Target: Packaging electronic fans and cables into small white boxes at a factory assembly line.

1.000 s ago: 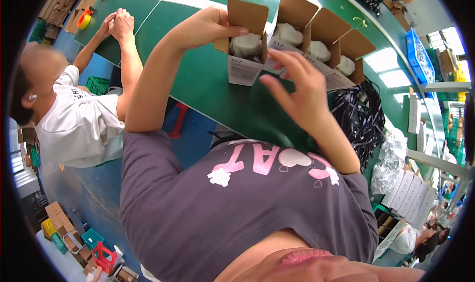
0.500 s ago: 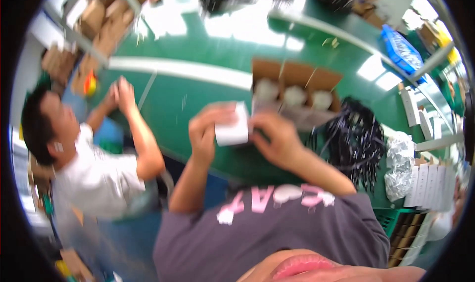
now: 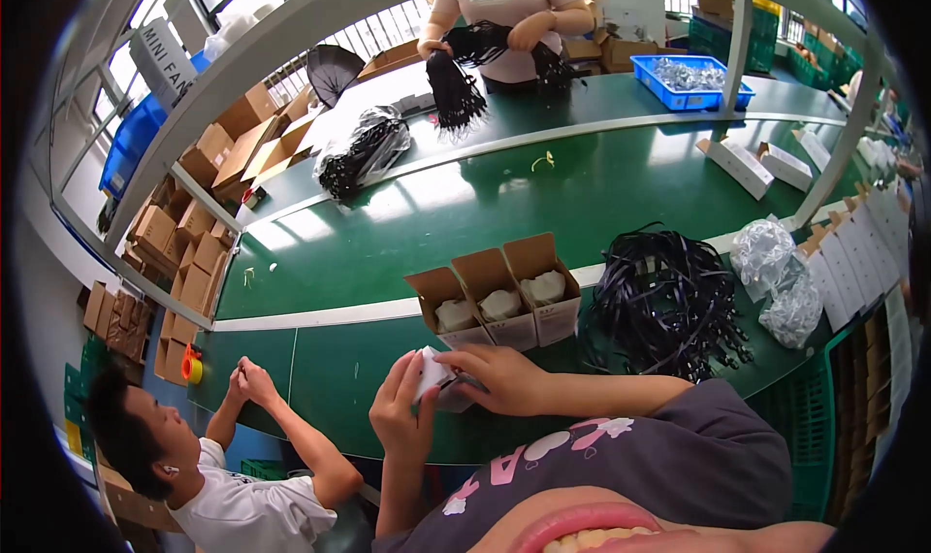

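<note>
A small white box [image 3: 432, 373] is between my two hands at the near edge of the green workbench. My left hand [image 3: 401, 405] grips its left side with the fingers curled around it. From the right, my right hand [image 3: 502, 378] pinches the box near its top edge. Just beyond stand three open boxes [image 3: 498, 332], white outside and brown inside, side by side with their flaps up. Each holds a rounded white wrapped bundle [image 3: 500, 305]. Right of them is a heap of black straps [image 3: 665, 296], beside my right forearm.
Clear plastic bags [image 3: 776, 281] and a row of white boxes [image 3: 858, 257] are at the right. A co-worker [image 3: 228, 485] sits at my left near a tape roll [image 3: 192, 367]. Across the green bench [image 3: 436, 213], another person [image 3: 504, 29] handles black straps. A blue tray [image 3: 684, 82] stands beyond.
The view has tilted up, so the far bench and the other person now show. My hands still hold the white box, which is turned and partly covered by my fingers.
</note>
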A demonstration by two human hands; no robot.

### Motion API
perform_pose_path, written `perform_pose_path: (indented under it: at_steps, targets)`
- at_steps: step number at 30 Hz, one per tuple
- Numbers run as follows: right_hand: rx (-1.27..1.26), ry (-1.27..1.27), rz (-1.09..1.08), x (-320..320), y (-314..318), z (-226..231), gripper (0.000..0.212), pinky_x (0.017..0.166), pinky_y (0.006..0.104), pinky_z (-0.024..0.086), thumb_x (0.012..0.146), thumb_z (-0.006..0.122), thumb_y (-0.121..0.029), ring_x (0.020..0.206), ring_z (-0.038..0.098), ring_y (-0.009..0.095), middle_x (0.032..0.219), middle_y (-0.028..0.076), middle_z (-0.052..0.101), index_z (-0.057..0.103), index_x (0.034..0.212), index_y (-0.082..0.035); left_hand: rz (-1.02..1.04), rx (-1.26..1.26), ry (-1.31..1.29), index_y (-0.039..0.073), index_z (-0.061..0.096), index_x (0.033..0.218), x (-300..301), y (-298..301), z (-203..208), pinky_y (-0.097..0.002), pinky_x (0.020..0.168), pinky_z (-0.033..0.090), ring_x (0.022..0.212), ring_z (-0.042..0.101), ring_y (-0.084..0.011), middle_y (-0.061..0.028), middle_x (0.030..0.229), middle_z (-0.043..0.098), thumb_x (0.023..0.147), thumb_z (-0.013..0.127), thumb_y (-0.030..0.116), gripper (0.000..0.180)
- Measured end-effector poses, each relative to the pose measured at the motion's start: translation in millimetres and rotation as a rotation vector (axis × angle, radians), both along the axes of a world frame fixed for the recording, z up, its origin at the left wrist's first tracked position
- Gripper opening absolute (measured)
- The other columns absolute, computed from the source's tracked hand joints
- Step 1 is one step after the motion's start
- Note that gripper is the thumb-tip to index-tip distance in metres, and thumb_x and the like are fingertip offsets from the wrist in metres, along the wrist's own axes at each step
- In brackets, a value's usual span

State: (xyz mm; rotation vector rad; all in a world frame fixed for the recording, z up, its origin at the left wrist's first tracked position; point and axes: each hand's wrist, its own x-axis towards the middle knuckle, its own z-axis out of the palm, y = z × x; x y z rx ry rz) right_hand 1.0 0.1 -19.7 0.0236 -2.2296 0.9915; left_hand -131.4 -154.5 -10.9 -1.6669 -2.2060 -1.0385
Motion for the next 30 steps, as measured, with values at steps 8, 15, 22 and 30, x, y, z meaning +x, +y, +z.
perform_pose_path:
  at_steps: [8, 15, 22, 30]
  targets:
    - [0.175, 0.136, -0.021, 1.4, 7.2, -30.1, 0.031, 0.063, 0.0299, 0.048, 0.082, 0.064, -0.008, 0.081, 0.059, 0.023, 0.103, 0.006, 0.059, 0.065, 0.113, -0.012, 0.099, 0.299, 0.093, 0.007, 0.042, 0.142, 6.0, -6.8, -44.6, -0.0412, 0.093, 0.048, 0.122, 0.053, -0.0355, -0.0168, 0.142, 0.046, 0.081, 0.072, 0.025, 0.07]
    - [0.384, 0.126, 0.041, 26.6, 24.3, -18.7, 0.041, 0.066, 0.0316, 0.05, 0.087, 0.057, -0.016, 0.082, 0.061, 0.023, 0.121, 0.008, 0.056, 0.056, 0.128, -0.015, 0.251, 0.463, -0.762, 0.006, 0.028, 0.142, 24.3, 23.6, -102.2, -0.0409, 0.095, 0.048, 0.116, 0.054, -0.0291, -0.0204, 0.133, 0.046, 0.083, 0.069, 0.014, 0.072]
    - [-0.012, -0.112, -0.719, 192.6, 155.2, -7.1, 0.022, 0.068, 0.0249, 0.051, 0.088, 0.057, -0.001, 0.08, 0.066, 0.019, 0.098, 0.008, 0.07, 0.069, 0.106, -0.005, 0.502, 0.151, -0.353, 0.001, 0.029, 0.141, -109.5, -10.6, -70.0, -0.0409, 0.098, 0.048, 0.12, 0.054, -0.0345, -0.0262, 0.136, 0.041, 0.088, 0.063, 0.015, 0.064]
    - [0.151, -0.399, -0.895, 197.7, 321.8, -85.2, 0.022, 0.074, 0.0327, 0.051, 0.088, 0.064, -0.017, 0.075, 0.064, 0.023, 0.091, 0.004, 0.068, 0.068, 0.109, -0.011, 0.477, -0.302, 0.273, 0.003, 0.022, 0.152, -138.8, -10.4, -98.4, -0.0507, 0.11, 0.032, 0.136, 0.037, -0.0412, -0.0236, 0.153, 0.03, 0.092, 0.058, 0.023, 0.073]
